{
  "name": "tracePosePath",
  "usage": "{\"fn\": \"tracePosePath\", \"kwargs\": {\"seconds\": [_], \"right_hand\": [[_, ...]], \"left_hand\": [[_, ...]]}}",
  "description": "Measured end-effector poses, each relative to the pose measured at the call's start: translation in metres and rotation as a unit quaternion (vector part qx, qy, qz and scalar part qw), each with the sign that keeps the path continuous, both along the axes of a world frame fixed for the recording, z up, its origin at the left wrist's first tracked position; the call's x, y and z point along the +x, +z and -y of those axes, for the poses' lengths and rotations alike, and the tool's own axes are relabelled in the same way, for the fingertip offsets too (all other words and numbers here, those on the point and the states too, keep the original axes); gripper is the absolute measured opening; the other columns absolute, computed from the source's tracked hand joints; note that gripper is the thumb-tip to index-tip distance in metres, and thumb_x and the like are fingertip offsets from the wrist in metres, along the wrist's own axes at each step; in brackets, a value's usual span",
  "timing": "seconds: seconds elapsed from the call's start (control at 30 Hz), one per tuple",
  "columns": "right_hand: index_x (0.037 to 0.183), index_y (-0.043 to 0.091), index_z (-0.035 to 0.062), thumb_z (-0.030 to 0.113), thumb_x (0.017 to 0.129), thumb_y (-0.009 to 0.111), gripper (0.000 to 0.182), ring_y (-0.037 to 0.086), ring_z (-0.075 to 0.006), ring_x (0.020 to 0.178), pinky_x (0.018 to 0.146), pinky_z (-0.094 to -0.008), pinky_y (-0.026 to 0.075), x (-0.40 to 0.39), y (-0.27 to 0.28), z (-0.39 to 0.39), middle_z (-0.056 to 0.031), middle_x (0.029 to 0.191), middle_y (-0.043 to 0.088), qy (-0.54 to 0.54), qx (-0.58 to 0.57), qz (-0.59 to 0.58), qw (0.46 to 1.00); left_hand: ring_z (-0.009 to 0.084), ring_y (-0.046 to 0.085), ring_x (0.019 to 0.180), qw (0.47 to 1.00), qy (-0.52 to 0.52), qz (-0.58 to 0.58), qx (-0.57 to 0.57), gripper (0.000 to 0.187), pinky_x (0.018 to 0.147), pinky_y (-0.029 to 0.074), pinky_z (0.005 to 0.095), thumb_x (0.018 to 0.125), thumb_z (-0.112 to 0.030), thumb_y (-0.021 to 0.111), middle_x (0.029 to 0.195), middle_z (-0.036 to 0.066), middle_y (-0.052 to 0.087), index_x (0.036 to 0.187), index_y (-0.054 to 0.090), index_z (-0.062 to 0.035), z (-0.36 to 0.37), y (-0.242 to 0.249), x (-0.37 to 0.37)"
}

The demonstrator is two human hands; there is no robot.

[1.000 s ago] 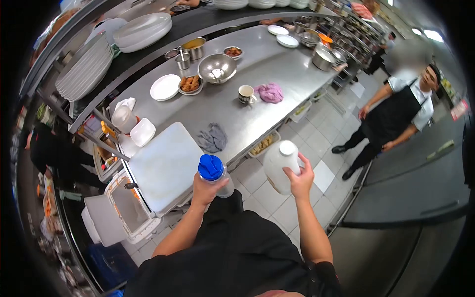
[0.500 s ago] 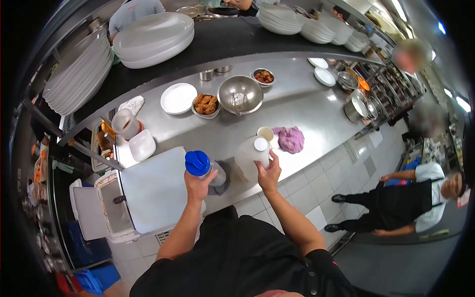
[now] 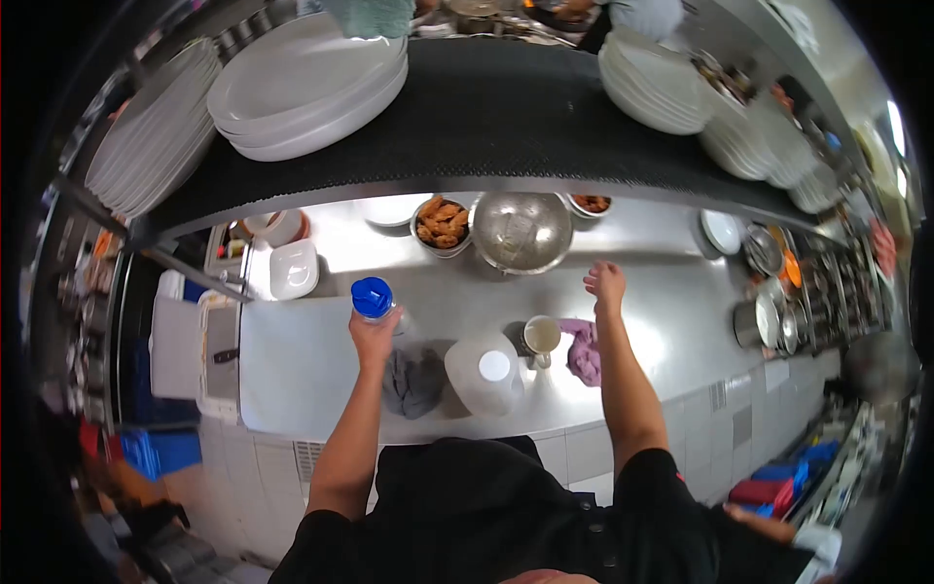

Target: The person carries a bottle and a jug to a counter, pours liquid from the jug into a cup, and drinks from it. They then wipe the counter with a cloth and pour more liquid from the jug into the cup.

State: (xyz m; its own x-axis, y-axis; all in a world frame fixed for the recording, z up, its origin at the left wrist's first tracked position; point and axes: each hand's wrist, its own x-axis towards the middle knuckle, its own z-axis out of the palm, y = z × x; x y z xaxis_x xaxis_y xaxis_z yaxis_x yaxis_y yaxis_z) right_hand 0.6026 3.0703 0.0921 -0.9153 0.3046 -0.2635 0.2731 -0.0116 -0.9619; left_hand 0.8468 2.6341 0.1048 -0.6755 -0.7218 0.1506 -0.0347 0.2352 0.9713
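Note:
My left hand (image 3: 374, 336) is wrapped round a clear bottle with a blue lid (image 3: 372, 297), held upright near the cutting board's right edge. My right hand (image 3: 607, 282) is over the counter, right of a steel bowl (image 3: 522, 232), holding nothing, its fingers loosely bent and a little apart. Below and between my hands stands a white plastic jug (image 3: 475, 382) with a white cap. Right of it are a handled cup (image 3: 541, 335) and a crumpled purple cloth (image 3: 583, 358), partly behind my right forearm. A dark grey cloth (image 3: 413, 382) lies left of the jug.
A white cutting board (image 3: 292, 360) covers the counter's left side. Beyond it are a white square dish (image 3: 294, 270) and a bowl of fried pieces (image 3: 443, 227). Overhead, a black shelf (image 3: 496, 117) carries stacked white plates (image 3: 311, 88). Pots (image 3: 759, 321) stand far right.
My right hand has let go of the white jug and reached forward toward the steel bowl. My left hand has moved the blue-lidded bottle away from me. The view has swung round.

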Motion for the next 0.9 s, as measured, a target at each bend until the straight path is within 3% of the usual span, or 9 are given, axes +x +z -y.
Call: {"fn": "tracePosePath", "kwargs": {"seconds": [0.13, 0.2, 0.23, 0.3, 0.33, 0.43, 0.53, 0.67, 0.9], "right_hand": [[0.131, 0.057, 0.0036, 0.034, 0.098, 0.071, 0.047, 0.066, -0.0307, 0.069, 0.061, -0.0438, 0.055, -0.156, -0.093, -0.018, -0.0137, 0.088, 0.059, 0.045, -0.112, 0.117, 0.986], [0.132, 0.054, 0.0035, 0.036, 0.099, 0.069, 0.048, 0.063, -0.0326, 0.069, 0.061, -0.0454, 0.055, -0.2, -0.125, -0.026, -0.0134, 0.087, 0.055, 0.072, -0.165, 0.097, 0.979], [0.133, 0.055, 0.0071, 0.041, 0.101, 0.065, 0.047, 0.064, -0.0334, 0.072, 0.062, -0.0467, 0.055, -0.202, -0.109, -0.015, -0.0109, 0.085, 0.052, 0.041, -0.142, 0.083, 0.986], [0.13, 0.059, 0.0084, 0.042, 0.104, 0.062, 0.042, 0.068, -0.0319, 0.078, 0.066, -0.0484, 0.057, -0.246, -0.144, -0.016, -0.0135, 0.092, 0.062, 0.013, -0.18, 0.094, 0.979], [0.129, 0.06, 0.0083, 0.041, 0.104, 0.061, 0.042, 0.068, -0.0318, 0.078, 0.066, -0.0484, 0.058, -0.253, -0.137, -0.008, -0.0136, 0.093, 0.062, 0.027, -0.181, 0.078, 0.98], [0.129, 0.06, 0.0079, 0.04, 0.104, 0.061, 0.041, 0.068, -0.0316, 0.079, 0.066, -0.0483, 0.058, -0.27, -0.115, 0.018, -0.014, 0.094, 0.063, 0.058, -0.19, 0.043, 0.979], [0.128, 0.061, 0.0075, 0.039, 0.104, 0.06, 0.04, 0.068, -0.0314, 0.079, 0.067, -0.0481, 0.058, -0.277, -0.105, 0.018, -0.0144, 0.096, 0.064, 0.071, -0.19, 0.026, 0.979], [0.127, 0.062, 0.0069, 0.038, 0.105, 0.06, 0.038, 0.069, -0.0312, 0.08, 0.067, -0.048, 0.059, -0.273, -0.102, 0.011, -0.0149, 0.099, 0.066, 0.087, -0.182, 0.015, 0.979], [0.126, 0.063, 0.006, 0.036, 0.105, 0.059, 0.036, 0.07, -0.0307, 0.082, 0.067, -0.0477, 0.059, -0.229, -0.101, -0.02, -0.0157, 0.103, 0.068, 0.109, -0.158, 0.021, 0.981]], "left_hand": [[0.0222, 0.075, 0.092, 0.995, 0.052, 0.079, -0.037, 0.044, 0.088, 0.058, 0.0366, 0.079, -0.023, 0.095, 0.101, 0.013, 0.079, 0.107, 0.071, 0.0013, -0.013, -0.008, 0.011], [0.0243, 0.077, 0.094, 0.913, 0.129, 0.287, -0.259, 0.053, 0.089, 0.059, 0.0382, 0.084, -0.027, 0.091, 0.104, 0.015, 0.079, 0.121, 0.069, 0.0031, -0.023, -0.019, 0.04], [0.0243, 0.077, 0.094, 0.909, 0.139, 0.296, -0.259, 0.053, 0.089, 0.059, 0.0382, 0.084, -0.027, 0.091, 0.104, 0.015, 0.079, 0.121, 0.069, 0.0031, -0.035, 0.009, 0.046], [0.0228, 0.076, 0.1, 0.913, -0.039, 0.403, -0.057, 0.064, 0.09, 0.059, 0.0367, 0.088, -0.03, 0.087, 0.109, 0.016, 0.078, 0.138, 0.064, 0.0031, -0.078, 0.105, 0.048], [0.0228, 0.076, 0.1, 0.909, -0.031, 0.413, -0.05, 0.064, 0.09, 0.059, 0.0367, 0.088, -0.03, 0.087, 0.109, 0.016, 0.078, 0.138, 0.064, 0.0031, -0.09, 0.106, 0.04], [0.02, 0.073, 0.104, 0.976, -0.12, 0.173, 0.064, 0.063, 0.089, 0.058, 0.0348, 0.092, -0.032, 0.083, 0.108, 0.014, 0.076, 0.14, 0.062, 0.0034, -0.099, 0.104, -0.016], [0.0254, 0.072, 0.1, 0.95, -0.063, 0.138, 0.271, 0.054, 0.087, 0.059, 0.0359, 0.095, -0.028, 0.074, 0.106, 0.015, 0.07, 0.137, 0.061, 0.0035, -0.086, 0.056, -0.114], [0.0424, 0.073, 0.1, 0.866, -0.026, 0.354, 0.351, 0.05, 0.082, 0.064, 0.0501, 0.101, -0.02, 0.055, 0.122, 0.025, 0.064, 0.144, 0.053, 0.0048, -0.053, -0.021, -0.209], [0.0444, 0.074, 0.098, 0.87, -0.061, 0.178, 0.455, 0.049, 0.082, 0.067, 0.0551, 0.105, -0.022, 0.046, 0.136, 0.028, 0.062, 0.147, 0.051, 0.0034, -0.03, -0.14, -0.254]]}}
